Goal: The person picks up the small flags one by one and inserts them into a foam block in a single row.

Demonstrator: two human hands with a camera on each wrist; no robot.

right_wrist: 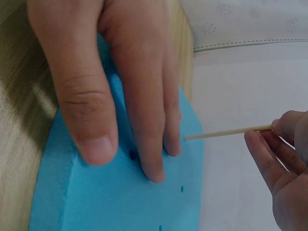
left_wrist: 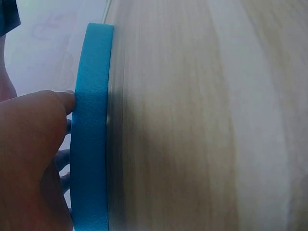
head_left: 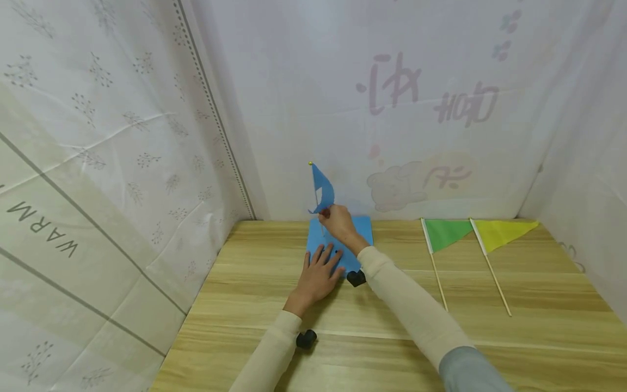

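Observation:
A blue foam block point(head_left: 360, 228) with small holes in its top lies near the back edge of the table. My left hand point(head_left: 318, 277) rests on it, fingers spread and fairly straight; in the left wrist view the thumb touches the top edge of the block's side point(left_wrist: 91, 130). With its fingertips my right hand point(head_left: 339, 222) pinches the thin wooden stick point(right_wrist: 221, 132) of a blue flag point(head_left: 323, 188), which stands nearly upright above the block and has a yellow ball on top. The stick's lower tip meets the block's surface; whether it sits inside a hole I cannot tell.
To the right on the wooden table point(head_left: 392, 354) lie a green flag point(head_left: 446, 234) and a yellow flag point(head_left: 504, 235), both on wooden sticks. Printed curtains point(head_left: 303, 81) hang behind and at both sides. Black wrist-camera pieces point(head_left: 306, 339) sit by the sleeves.

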